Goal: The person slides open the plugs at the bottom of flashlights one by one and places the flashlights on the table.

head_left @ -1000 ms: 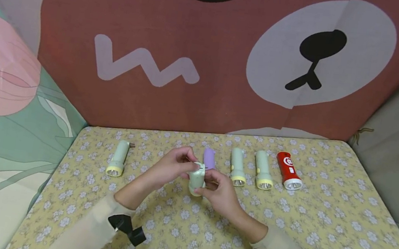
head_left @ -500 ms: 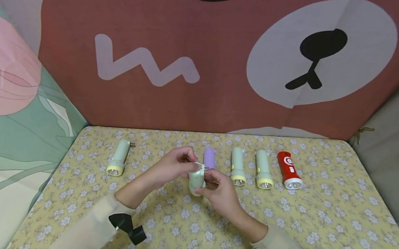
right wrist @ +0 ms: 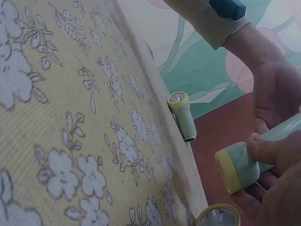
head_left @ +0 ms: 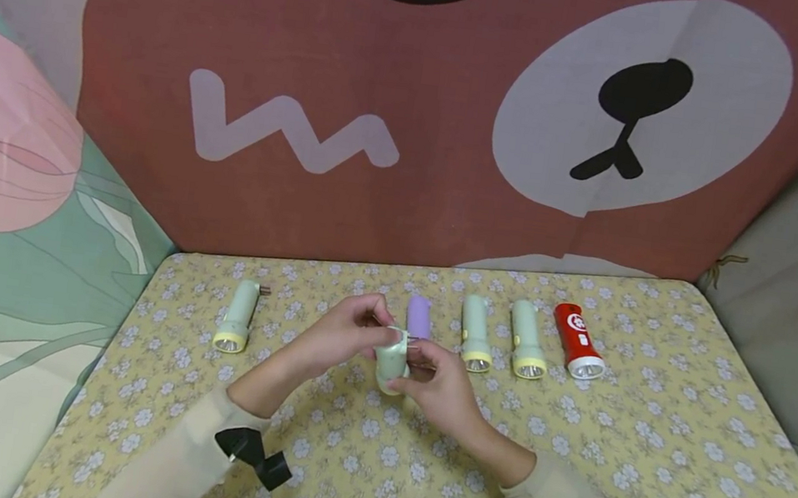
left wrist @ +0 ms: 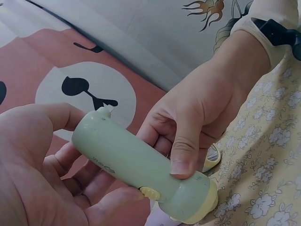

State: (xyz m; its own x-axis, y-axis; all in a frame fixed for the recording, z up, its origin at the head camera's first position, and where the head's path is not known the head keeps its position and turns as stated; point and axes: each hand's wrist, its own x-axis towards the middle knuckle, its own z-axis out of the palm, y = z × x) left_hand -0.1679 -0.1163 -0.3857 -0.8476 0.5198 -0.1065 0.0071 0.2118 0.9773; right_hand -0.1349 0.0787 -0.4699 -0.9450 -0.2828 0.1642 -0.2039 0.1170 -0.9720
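Both hands hold a pale green flashlight (head_left: 392,359) above the middle of the table. It has a yellow head ring and a yellow slide switch (left wrist: 150,193). My left hand (head_left: 342,336) grips the tail end, index finger at the tip and thumb beside the switch. Thumb and fingers of my right hand (head_left: 447,390) pinch the body near its head (right wrist: 242,165). Thin metal plug prongs (head_left: 414,339) stick out at the tail, close to the right fingers. Just behind the hands lies a lilac flashlight (head_left: 419,316), partly covered by them.
On the flowered tablecloth (head_left: 378,465), another green flashlight (head_left: 237,314) with prongs out lies at left. To the right lie two more green flashlights, the nearer one (head_left: 476,333) and the farther one (head_left: 527,340), then a red flashlight (head_left: 576,340). A bear-print cloth (head_left: 410,225) hangs behind.
The held flashlight has shifted very slightly between the hands, and its prongs show a little more at the tail. Both hands stay nearly in place; the flashlights on the table are unmoved.
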